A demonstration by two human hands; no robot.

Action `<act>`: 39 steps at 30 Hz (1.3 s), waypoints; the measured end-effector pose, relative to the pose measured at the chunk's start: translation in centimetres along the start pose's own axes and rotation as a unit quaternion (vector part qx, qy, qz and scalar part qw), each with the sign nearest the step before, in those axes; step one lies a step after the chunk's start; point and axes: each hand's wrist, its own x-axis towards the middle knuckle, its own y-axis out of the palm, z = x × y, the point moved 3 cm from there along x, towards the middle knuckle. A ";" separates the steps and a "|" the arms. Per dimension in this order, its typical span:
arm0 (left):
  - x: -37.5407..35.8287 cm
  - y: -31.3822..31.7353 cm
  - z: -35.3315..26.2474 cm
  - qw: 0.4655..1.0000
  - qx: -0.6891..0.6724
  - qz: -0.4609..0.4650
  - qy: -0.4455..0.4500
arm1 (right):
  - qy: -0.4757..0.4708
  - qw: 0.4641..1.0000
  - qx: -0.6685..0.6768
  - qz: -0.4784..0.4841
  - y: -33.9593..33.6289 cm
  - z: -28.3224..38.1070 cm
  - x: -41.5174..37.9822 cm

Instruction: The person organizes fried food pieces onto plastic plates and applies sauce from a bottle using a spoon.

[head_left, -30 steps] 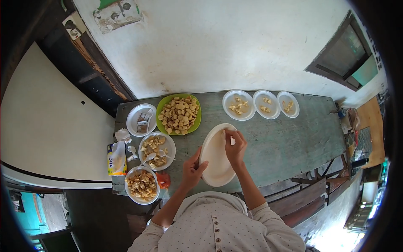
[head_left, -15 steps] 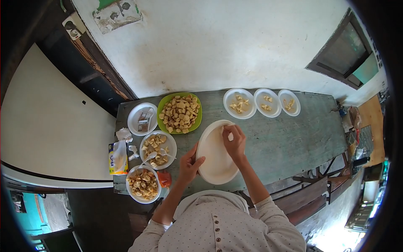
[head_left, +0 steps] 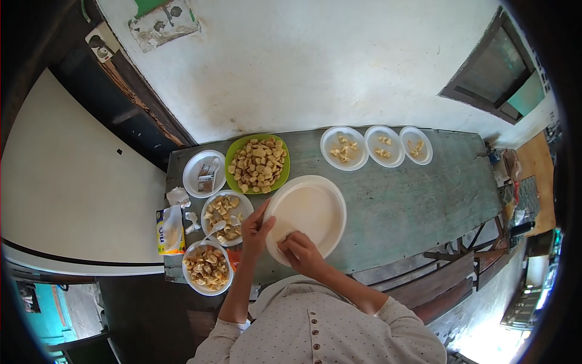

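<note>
My left hand (head_left: pixel 257 230) grips the left rim of a white plate (head_left: pixel 312 209), thumb on its inner side. The plate is held tilted in front of my body and has no food on it. My right hand (head_left: pixel 302 252) is closed, its fingertips bunched against the lower left of the plate's inner surface. A whitish bit shows at those fingertips, too small to name. Left of the hands stand a plate of food pieces with spoons (head_left: pixel 231 209) and a fuller bowl of brown pieces (head_left: pixel 208 267). A green plate piled with light brown chunks (head_left: pixel 257 165) is just behind.
Three white plates (head_left: pixel 344 148) with a few pieces each line the wall side. At the left are a white plate with a packet and a plastic spoon (head_left: pixel 205 174), crumpled tissue (head_left: pixel 178 196) and a tissue pack (head_left: pixel 170 230). A wooden bench (head_left: pixel 436 282) stands at the right front.
My right hand has moved from the plate's upper right down to its lower left, fingers still bunched. The plate has turned to face up more, and my left hand has shifted slightly left.
</note>
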 end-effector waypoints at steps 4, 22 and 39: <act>0.2 -0.8 -0.9 1.000 -0.017 0.018 0.016 | -0.008 0.996 -0.029 0.084 -1.2 -2.6 -2.4; 0.3 0.0 -0.4 0.991 0.119 -0.015 0.062 | -0.023 0.998 0.001 0.053 -1.1 -0.2 1.0; -0.9 1.3 0.1 0.999 0.002 -0.008 0.042 | -0.003 0.998 -0.033 0.060 -3.1 -0.6 -0.1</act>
